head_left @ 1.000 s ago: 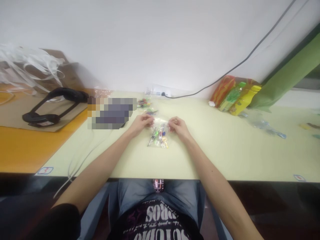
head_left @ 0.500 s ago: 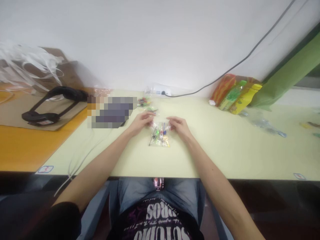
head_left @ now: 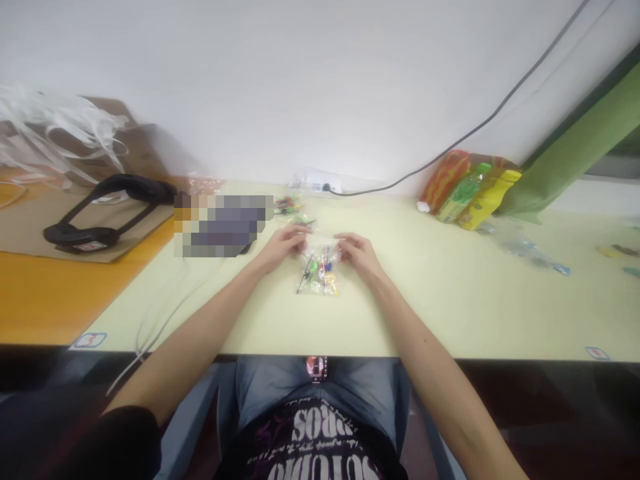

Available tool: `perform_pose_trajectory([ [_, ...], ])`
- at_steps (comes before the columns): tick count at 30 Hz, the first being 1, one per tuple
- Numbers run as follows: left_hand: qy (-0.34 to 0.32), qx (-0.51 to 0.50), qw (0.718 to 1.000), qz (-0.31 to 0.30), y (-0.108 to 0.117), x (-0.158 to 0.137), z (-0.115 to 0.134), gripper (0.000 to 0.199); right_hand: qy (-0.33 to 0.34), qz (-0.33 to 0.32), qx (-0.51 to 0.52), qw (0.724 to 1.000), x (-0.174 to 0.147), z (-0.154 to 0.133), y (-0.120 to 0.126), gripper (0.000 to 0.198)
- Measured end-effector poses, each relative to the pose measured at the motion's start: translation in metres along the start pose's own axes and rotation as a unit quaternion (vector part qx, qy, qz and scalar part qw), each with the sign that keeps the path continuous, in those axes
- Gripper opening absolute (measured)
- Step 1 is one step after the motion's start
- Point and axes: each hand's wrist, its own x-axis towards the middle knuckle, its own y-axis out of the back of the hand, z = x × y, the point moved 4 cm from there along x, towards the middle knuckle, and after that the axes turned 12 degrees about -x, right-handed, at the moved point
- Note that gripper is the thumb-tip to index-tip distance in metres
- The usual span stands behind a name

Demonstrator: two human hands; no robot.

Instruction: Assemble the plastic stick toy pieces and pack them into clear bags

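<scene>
A small clear plastic bag (head_left: 319,283) holding several tiny coloured pieces, green, blue, red, yellow and black, lies on the pale table between my hands. My left hand (head_left: 283,247) is closed at the bag's upper left corner, thumb and fingers pinching the film. At the upper right corner, my right hand (head_left: 362,255) has its fingers bent in a similar pinch on the plastic. The fingertips of both hands are partly hidden. Just beyond my left hand lie more small coloured pieces (head_left: 289,205).
A dark pixelated object (head_left: 227,223) lies left of my hands, with a black frame-like device (head_left: 85,238) further left on cardboard. A green bottle (head_left: 463,193) and a yellow package (head_left: 487,203) stand back right. A grey cable (head_left: 450,148) runs along the wall.
Both hands stay almost in place on the bag. The bag and its pieces have shifted very slightly, and the camera view has tilted a little.
</scene>
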Motion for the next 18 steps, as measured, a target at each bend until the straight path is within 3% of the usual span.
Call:
perform_pose_trajectory([
  [18, -0.004, 0.015, 1.000, 0.015, -0.0008, 0.0005, -0.0015, 0.038, 0.001, 0.008, 0.001, 1.000, -0.0003, 0.0011, 0.0006, 0.034],
])
